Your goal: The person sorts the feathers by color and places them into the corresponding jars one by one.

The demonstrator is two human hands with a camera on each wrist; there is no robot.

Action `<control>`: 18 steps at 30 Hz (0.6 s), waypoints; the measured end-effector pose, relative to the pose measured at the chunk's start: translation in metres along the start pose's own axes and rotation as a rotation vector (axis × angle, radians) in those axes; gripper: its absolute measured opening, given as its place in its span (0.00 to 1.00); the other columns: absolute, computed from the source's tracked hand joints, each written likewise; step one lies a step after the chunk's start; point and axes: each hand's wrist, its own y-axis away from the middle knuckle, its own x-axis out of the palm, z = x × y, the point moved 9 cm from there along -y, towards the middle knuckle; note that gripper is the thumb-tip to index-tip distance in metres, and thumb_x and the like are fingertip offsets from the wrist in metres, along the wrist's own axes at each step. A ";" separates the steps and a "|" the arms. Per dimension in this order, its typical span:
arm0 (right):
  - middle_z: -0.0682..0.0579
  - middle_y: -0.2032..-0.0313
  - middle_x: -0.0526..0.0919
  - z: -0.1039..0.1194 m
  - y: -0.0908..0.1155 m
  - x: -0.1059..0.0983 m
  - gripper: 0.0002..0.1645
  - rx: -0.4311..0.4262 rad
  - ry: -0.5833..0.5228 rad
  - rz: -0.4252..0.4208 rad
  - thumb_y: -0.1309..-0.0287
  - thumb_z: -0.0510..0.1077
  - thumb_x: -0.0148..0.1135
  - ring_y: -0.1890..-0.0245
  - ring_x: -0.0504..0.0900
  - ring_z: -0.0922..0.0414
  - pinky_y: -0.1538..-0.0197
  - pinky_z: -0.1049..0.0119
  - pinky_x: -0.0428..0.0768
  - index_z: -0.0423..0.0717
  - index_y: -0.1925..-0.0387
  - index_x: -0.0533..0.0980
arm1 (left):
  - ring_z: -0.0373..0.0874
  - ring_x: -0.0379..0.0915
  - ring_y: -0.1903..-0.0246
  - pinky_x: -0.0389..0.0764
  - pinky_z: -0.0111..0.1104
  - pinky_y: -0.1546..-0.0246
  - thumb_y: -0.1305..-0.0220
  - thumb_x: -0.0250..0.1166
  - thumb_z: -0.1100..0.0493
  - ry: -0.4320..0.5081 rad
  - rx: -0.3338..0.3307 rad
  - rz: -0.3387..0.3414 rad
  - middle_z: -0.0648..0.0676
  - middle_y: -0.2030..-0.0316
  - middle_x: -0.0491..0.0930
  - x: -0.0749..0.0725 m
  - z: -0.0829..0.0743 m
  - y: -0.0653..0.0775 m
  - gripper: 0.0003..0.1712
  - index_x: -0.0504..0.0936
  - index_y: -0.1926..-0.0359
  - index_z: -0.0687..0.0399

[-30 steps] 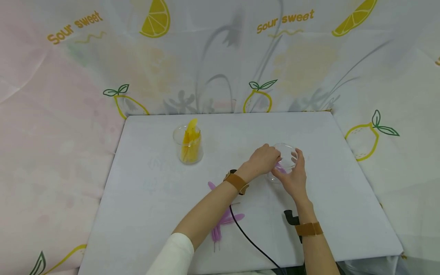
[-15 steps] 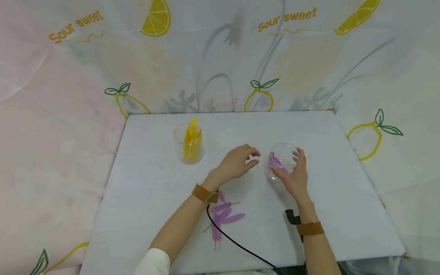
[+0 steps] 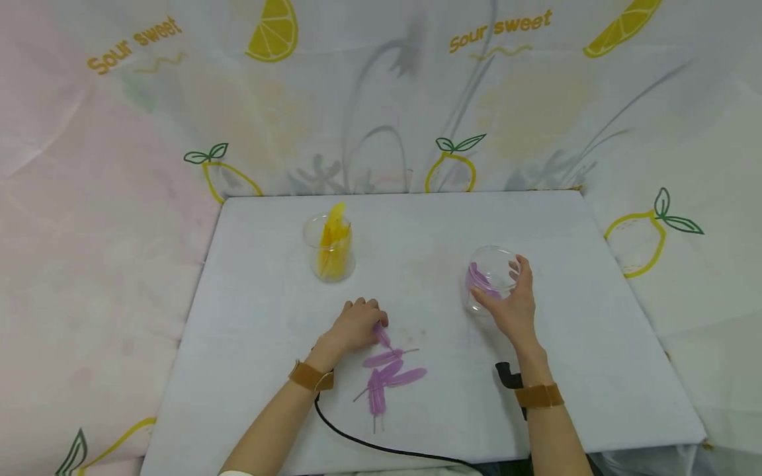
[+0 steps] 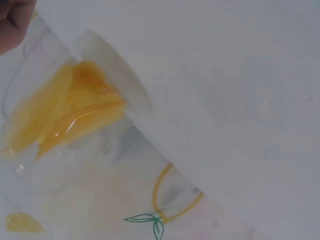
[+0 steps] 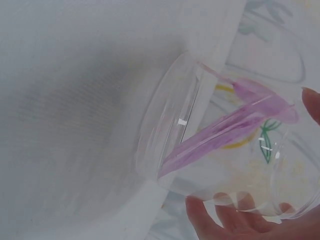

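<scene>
My left hand (image 3: 358, 324) is at the upper end of a purple feather (image 3: 382, 336) on the white board, its fingers curled over the tip, which they hide. In the left wrist view only part of the left hand (image 4: 15, 22) shows, at the corner. My right hand (image 3: 513, 301) grips a clear cup (image 3: 485, 254) at the right, thumb on the near side and fingers round the far side. The right wrist view shows purple feathers (image 5: 215, 137) leaning inside that cup, with fingertips (image 5: 200, 215) along its wall.
More purple feathers (image 3: 387, 373) lie loosely heaped at the front middle of the white board (image 3: 250, 344). A second clear cup (image 3: 315, 244) with yellow feathers (image 3: 335, 248) stands at the back left. A black cable (image 3: 381, 451) trails from the left wrist across the front.
My left hand has come out of the right cup and moved left and towards me, down to the loose purple feathers. The right hand still holds the cup in place.
</scene>
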 end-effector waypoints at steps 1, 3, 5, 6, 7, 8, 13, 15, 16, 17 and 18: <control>0.41 0.27 0.61 0.000 0.000 0.000 0.63 0.002 0.001 -0.001 0.52 0.47 0.79 0.28 0.59 0.39 0.33 0.30 0.61 0.52 0.24 0.48 | 0.52 0.70 0.59 0.71 0.48 0.55 0.44 0.75 0.60 -0.011 0.000 -0.030 0.53 0.61 0.79 0.002 0.001 0.001 0.12 0.86 0.58 0.50; 0.41 0.27 0.60 0.001 0.001 -0.001 0.63 0.007 0.003 0.002 0.52 0.47 0.79 0.27 0.59 0.39 0.33 0.30 0.61 0.53 0.24 0.47 | 0.51 0.68 0.61 0.70 0.45 0.57 0.43 0.74 0.57 -0.028 -0.005 -0.069 0.52 0.63 0.77 0.007 0.002 0.003 0.07 0.85 0.63 0.50; 0.42 0.27 0.60 0.001 0.001 0.000 0.64 0.014 0.002 0.008 0.52 0.48 0.79 0.27 0.59 0.39 0.33 0.30 0.61 0.53 0.24 0.47 | 0.49 0.65 0.63 0.68 0.43 0.59 0.41 0.72 0.56 -0.043 -0.009 -0.099 0.51 0.66 0.74 0.011 0.004 0.006 0.06 0.82 0.68 0.49; 0.42 0.27 0.60 0.001 0.001 0.001 0.63 0.014 0.003 0.010 0.52 0.48 0.79 0.27 0.59 0.39 0.33 0.30 0.61 0.53 0.24 0.46 | 0.48 0.64 0.63 0.67 0.42 0.60 0.40 0.72 0.55 -0.048 -0.012 -0.110 0.50 0.66 0.73 0.012 0.004 0.008 0.07 0.81 0.70 0.49; 0.42 0.27 0.60 0.002 0.002 0.001 0.63 0.016 0.003 0.012 0.51 0.48 0.79 0.27 0.59 0.39 0.33 0.30 0.61 0.54 0.24 0.46 | 0.48 0.63 0.64 0.67 0.41 0.60 0.39 0.71 0.55 -0.058 -0.013 -0.119 0.50 0.67 0.71 0.014 0.005 0.009 0.09 0.79 0.71 0.49; 0.42 0.27 0.60 0.002 0.002 0.001 0.63 0.018 0.006 0.013 0.51 0.48 0.79 0.27 0.59 0.39 0.33 0.30 0.61 0.54 0.24 0.46 | 0.47 0.62 0.64 0.66 0.41 0.60 0.38 0.70 0.54 -0.063 -0.015 -0.126 0.50 0.67 0.71 0.015 0.005 0.010 0.09 0.79 0.72 0.49; 0.41 0.27 0.60 0.002 0.002 0.002 0.63 0.016 0.011 0.015 0.51 0.48 0.78 0.27 0.59 0.39 0.33 0.30 0.61 0.54 0.24 0.46 | 0.47 0.64 0.65 0.67 0.40 0.60 0.33 0.66 0.55 -0.051 -0.040 -0.181 0.50 0.68 0.75 0.012 0.005 0.011 0.07 0.79 0.66 0.50; 0.42 0.27 0.60 0.002 0.002 0.002 0.64 0.012 0.016 0.012 0.51 0.47 0.79 0.27 0.59 0.39 0.33 0.31 0.61 0.55 0.24 0.46 | 0.46 0.67 0.67 0.67 0.40 0.60 0.32 0.65 0.54 -0.025 -0.059 -0.212 0.49 0.69 0.78 0.005 0.003 0.005 0.06 0.79 0.64 0.51; 0.42 0.27 0.60 0.002 0.001 0.001 0.64 0.011 0.017 0.010 0.52 0.48 0.79 0.27 0.59 0.39 0.33 0.31 0.61 0.55 0.24 0.46 | 0.45 0.67 0.69 0.67 0.39 0.61 0.31 0.63 0.54 -0.003 -0.064 -0.225 0.48 0.72 0.78 0.001 0.001 0.001 0.07 0.79 0.63 0.51; 0.42 0.27 0.60 0.001 0.002 0.001 0.64 0.013 0.016 0.009 0.52 0.47 0.79 0.27 0.59 0.40 0.32 0.31 0.61 0.55 0.24 0.46 | 0.44 0.68 0.70 0.68 0.39 0.61 0.30 0.62 0.53 0.021 -0.068 -0.240 0.47 0.73 0.78 -0.004 -0.002 -0.002 0.08 0.79 0.62 0.51; 0.42 0.27 0.60 0.000 0.002 0.001 0.64 0.015 0.016 0.007 0.53 0.47 0.80 0.27 0.59 0.40 0.32 0.32 0.61 0.55 0.24 0.46 | 0.43 0.68 0.71 0.68 0.38 0.61 0.29 0.62 0.52 0.049 -0.064 -0.261 0.46 0.75 0.78 -0.010 -0.006 -0.007 0.08 0.80 0.61 0.52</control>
